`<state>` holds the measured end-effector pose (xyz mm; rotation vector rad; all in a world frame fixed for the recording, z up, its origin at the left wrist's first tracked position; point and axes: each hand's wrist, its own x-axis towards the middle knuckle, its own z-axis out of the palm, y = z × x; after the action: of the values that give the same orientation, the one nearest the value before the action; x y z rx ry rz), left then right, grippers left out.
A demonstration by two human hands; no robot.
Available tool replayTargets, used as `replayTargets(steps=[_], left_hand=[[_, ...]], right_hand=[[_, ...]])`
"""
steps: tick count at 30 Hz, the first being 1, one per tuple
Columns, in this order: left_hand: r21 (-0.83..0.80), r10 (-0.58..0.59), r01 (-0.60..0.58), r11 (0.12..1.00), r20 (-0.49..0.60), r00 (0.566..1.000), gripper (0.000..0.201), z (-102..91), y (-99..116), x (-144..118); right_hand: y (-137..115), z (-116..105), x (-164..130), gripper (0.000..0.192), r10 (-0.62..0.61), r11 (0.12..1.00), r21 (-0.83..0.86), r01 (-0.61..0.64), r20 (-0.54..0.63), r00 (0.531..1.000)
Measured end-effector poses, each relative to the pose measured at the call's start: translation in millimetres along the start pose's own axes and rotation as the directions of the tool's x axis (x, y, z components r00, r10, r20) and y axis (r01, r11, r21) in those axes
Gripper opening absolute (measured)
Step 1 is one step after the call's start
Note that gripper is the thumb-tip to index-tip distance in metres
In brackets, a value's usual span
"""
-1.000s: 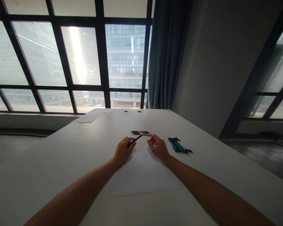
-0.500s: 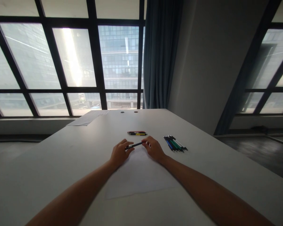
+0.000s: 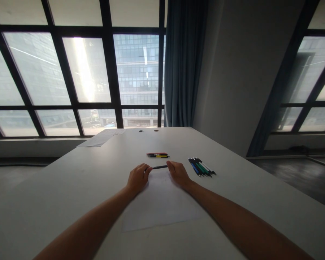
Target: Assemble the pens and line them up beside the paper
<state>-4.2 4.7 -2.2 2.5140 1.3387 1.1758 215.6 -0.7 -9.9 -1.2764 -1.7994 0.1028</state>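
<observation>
A dark pen spans the gap between my hands, lying nearly level. My left hand is closed on its left end, and my right hand pinches its right end. Beneath the hands a white sheet of paper lies on the table. Just beyond the held pen rests a small group of pens, one with a yellow part. To the right of my right hand, several pens with blue, green, white and black barrels lie side by side at a slant.
The white table stretches away toward the windows. More paper sheets lie at its far left edge. Two dark round fittings sit near the far end. A blue curtain hangs behind, beside a grey pillar.
The held pen has turned from a slant to nearly level. My fingers have closed further around both of its ends. The view has tipped slightly upward; the other pens stay where they were.
</observation>
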Motion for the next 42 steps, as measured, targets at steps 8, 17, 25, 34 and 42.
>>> replayTargets(steps=[8, 17, 25, 34, 42], left_hand=[[-0.025, 0.037, -0.038, 0.999, -0.045, 0.998, 0.025, -0.1, 0, 0], [0.108, 0.139, -0.121, 0.987, -0.181, 0.973, 0.01, -3.0, -1, 0], [0.301, 0.383, -0.347, 0.888, -0.065, 0.922, 0.02, -6.5, 4, 2], [0.181, 0.369, -0.369, 0.912, 0.037, 0.929, 0.031, 2.1, -1, -1], [0.207, 0.333, -0.354, 0.912, 0.132, 0.934, 0.027, -1.0, 1, -2]], right_hand=[[0, -1, 1, 0.054, 0.009, 0.999, 0.037, -0.01, 0.024, 1.0], [-1, 1, 3, 0.003, -0.056, 0.998, 0.023, 0.054, 0.089, 0.994], [-23, -4, -2, 0.014, -0.38, 0.92, -0.117, 0.373, -0.044, 0.924], [-30, -2, -6, 0.049, -0.412, 0.895, -0.154, 0.418, 0.068, 0.908], [-24, 2, -6, 0.048, -0.404, 0.91, -0.055, 0.411, 0.113, 0.908]])
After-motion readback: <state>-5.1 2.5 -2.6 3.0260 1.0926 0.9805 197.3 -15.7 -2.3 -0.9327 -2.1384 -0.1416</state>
